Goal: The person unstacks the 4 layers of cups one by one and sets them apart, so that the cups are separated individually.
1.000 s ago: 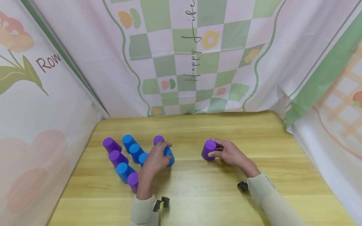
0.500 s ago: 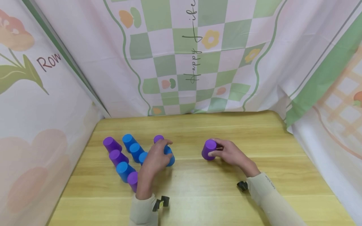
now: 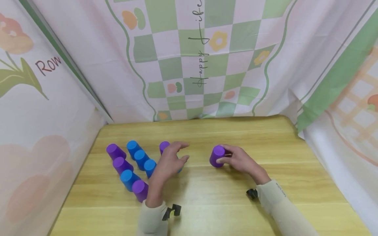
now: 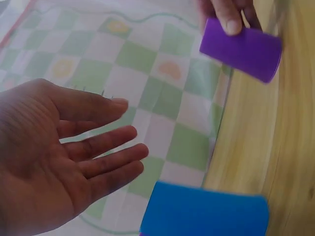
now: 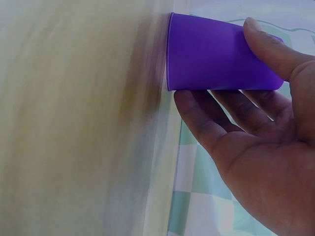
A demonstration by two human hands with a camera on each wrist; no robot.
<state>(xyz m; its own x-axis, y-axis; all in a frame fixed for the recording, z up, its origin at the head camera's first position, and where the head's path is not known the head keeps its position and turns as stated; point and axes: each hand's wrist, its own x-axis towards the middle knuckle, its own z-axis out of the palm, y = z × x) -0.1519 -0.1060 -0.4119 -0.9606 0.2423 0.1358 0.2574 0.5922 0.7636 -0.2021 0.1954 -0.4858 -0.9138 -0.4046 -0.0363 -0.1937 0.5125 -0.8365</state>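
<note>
My right hand (image 3: 240, 160) grips an upside-down purple cup (image 3: 217, 156) between thumb and fingers, right of the table's middle. In the right wrist view the thumb lies on one side of that cup and the fingers on the other; its rim is at or very near the tabletop. My left hand (image 3: 167, 164) has its fingers extended and nothing in them. It hovers by a blue cup (image 4: 206, 211), which it mostly hides in the head view. Just behind the left hand stands another purple cup (image 3: 164, 146), partly covered.
Left of the left hand, several upside-down cups stand in two slanting rows: blue ones such as a blue cup (image 3: 141, 159), and a mixed outer row with a purple cup (image 3: 140, 190) nearest. A patterned curtain (image 3: 195, 65) hangs behind the wooden table (image 3: 206, 203).
My left hand has moved slightly right and away from the blue cup, its fingers and thumb reaching out further. The right hand keeps its hold on the purple cup in the same place.
</note>
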